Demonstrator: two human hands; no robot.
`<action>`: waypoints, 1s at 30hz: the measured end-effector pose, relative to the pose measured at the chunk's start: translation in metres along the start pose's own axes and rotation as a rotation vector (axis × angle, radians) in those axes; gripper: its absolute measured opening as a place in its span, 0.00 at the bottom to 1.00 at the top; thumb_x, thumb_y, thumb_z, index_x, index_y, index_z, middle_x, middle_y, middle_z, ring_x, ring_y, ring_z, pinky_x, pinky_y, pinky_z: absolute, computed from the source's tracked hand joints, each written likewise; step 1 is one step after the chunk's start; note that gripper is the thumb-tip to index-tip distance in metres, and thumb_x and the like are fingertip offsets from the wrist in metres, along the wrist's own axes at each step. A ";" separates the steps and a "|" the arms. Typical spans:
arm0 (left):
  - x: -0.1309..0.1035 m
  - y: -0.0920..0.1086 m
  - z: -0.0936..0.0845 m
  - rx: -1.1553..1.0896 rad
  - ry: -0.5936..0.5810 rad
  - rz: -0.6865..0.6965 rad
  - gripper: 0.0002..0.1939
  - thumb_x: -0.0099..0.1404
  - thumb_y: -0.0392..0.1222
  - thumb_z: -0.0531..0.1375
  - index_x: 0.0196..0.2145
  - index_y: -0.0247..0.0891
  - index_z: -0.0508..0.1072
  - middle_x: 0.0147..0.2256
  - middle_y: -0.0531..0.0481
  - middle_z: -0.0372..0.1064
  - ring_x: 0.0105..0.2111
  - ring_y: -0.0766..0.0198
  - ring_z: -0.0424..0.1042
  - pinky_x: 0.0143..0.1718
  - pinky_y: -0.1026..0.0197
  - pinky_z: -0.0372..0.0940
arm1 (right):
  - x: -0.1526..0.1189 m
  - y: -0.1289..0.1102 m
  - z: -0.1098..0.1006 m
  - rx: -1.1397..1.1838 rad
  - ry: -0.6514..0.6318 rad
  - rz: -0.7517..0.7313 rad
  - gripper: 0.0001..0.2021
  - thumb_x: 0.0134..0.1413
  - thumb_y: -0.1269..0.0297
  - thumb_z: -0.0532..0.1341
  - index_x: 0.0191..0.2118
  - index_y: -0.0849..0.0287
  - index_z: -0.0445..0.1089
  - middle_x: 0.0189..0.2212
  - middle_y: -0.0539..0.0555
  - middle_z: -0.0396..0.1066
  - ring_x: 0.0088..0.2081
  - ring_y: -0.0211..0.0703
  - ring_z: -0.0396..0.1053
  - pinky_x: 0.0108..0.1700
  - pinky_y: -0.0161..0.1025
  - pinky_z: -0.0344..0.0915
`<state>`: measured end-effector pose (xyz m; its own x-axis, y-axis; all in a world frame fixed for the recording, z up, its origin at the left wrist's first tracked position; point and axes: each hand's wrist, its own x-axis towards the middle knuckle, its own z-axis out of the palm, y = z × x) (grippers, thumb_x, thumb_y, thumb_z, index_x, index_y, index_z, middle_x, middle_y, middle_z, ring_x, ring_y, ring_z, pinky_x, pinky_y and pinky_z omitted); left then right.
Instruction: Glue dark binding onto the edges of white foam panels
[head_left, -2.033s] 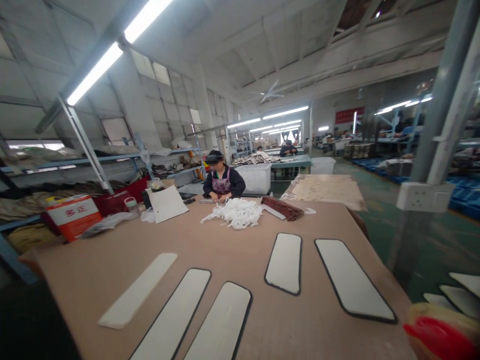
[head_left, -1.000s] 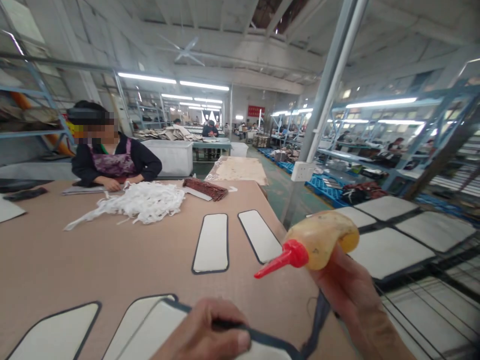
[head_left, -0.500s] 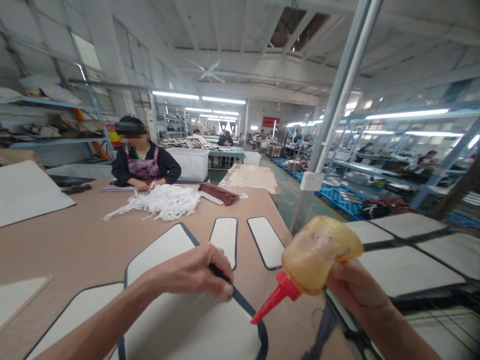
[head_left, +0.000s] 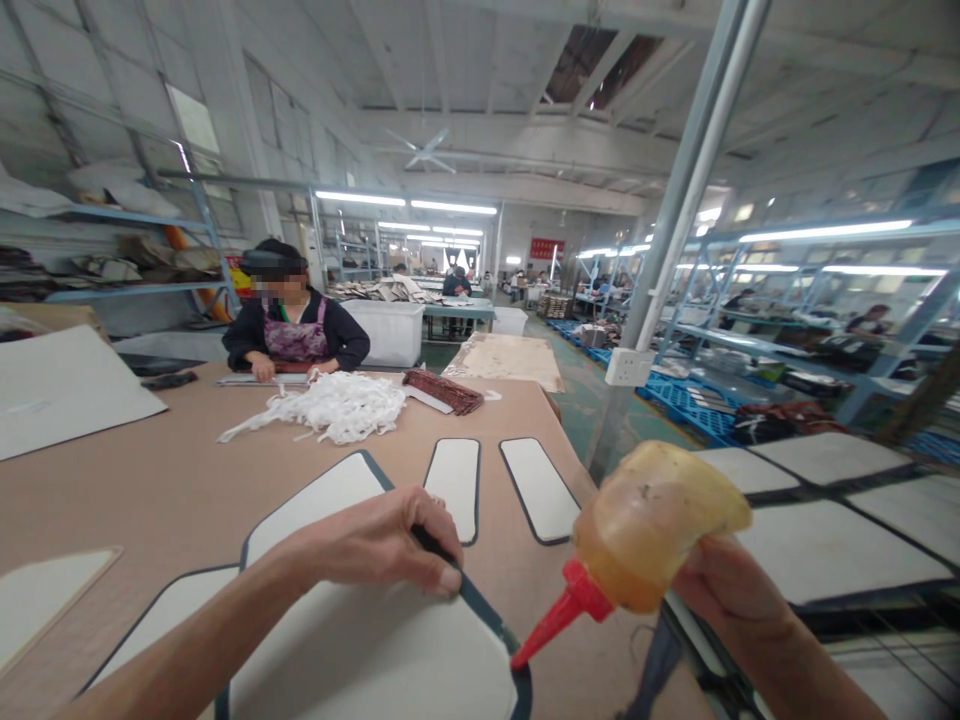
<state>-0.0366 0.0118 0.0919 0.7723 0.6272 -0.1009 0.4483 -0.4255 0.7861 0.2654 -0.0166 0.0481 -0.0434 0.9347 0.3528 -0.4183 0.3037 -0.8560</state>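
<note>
My left hand [head_left: 409,545] pinches the dark edge strip of a large white panel [head_left: 375,640] between thumb and fingers. In my right hand [head_left: 727,580] is a yellowish squeeze bottle [head_left: 645,520], tilted downward. Its red nozzle [head_left: 551,625] points down to the left, with the tip at the dark strip [head_left: 487,615] near the panel's right corner. A wet-looking patch shows on the strip just beside the tip. Two small white panels with dark borders, one left [head_left: 455,485] and one right [head_left: 538,488], lie beyond my left hand.
Across the brown table [head_left: 187,480] sits a person [head_left: 296,320] in a purple apron. White strips [head_left: 337,405] and a reddish-brown bundle [head_left: 442,390] lie before them. A metal post [head_left: 660,240] rises beyond the bottle; bordered panels [head_left: 832,540] lie at right.
The nozzle tip has moved down and right along the dark strip, where a wet-looking patch now shows. My left hand keeps its pinch. The seated person's hands have shifted left.
</note>
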 end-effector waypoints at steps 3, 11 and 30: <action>-0.001 -0.007 0.000 -0.009 0.014 -0.009 0.13 0.55 0.50 0.62 0.26 0.37 0.79 0.21 0.52 0.66 0.24 0.67 0.60 0.26 0.65 0.54 | 0.002 0.002 0.000 0.010 -0.019 -0.019 0.19 0.27 0.62 0.75 0.34 0.48 0.78 0.31 0.51 0.79 0.30 0.46 0.76 0.34 0.34 0.72; -0.007 -0.020 -0.004 -0.048 0.116 -0.054 0.16 0.55 0.53 0.62 0.26 0.36 0.77 0.22 0.52 0.63 0.24 0.67 0.57 0.23 0.64 0.50 | -0.001 0.007 0.003 0.007 0.014 -0.061 0.14 0.28 0.63 0.74 0.29 0.46 0.78 0.29 0.50 0.78 0.25 0.45 0.75 0.30 0.35 0.73; -0.014 -0.040 0.010 -0.202 0.365 -0.151 0.15 0.54 0.51 0.58 0.22 0.36 0.67 0.20 0.57 0.53 0.23 0.69 0.51 0.25 0.64 0.46 | -0.005 0.009 0.015 -0.091 0.264 -0.223 0.23 0.24 0.67 0.71 0.37 0.50 0.74 0.22 0.50 0.76 0.18 0.46 0.71 0.21 0.35 0.71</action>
<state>-0.0611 0.0137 0.0555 0.4790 0.8773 -0.0304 0.4188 -0.1980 0.8862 0.2484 -0.0216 0.0446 0.2811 0.8553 0.4354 -0.3083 0.5101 -0.8030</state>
